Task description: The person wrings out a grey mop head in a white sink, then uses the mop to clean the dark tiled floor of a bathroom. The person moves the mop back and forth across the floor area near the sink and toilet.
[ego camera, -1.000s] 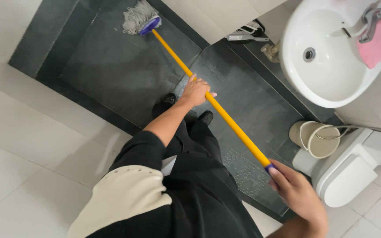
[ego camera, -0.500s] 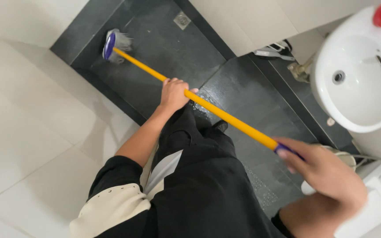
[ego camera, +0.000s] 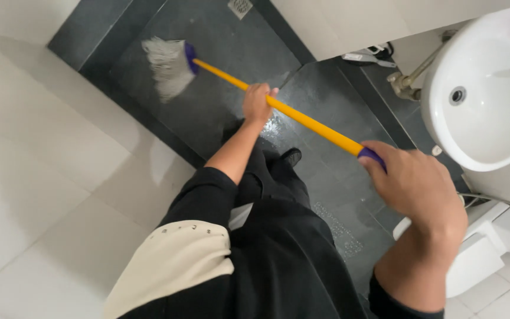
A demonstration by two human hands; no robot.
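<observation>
Both fists are wrapped tight on the yellow mop handle, the left hand midway down, the right hand at its purple end, while the white mop head rests on the wet dark floor beside the white sink.

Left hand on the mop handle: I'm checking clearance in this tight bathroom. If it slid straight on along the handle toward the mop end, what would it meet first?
The left hand would first meet the purple collar where the yellow handle joins the white mop head. The stretch of handle between looks free.
</observation>
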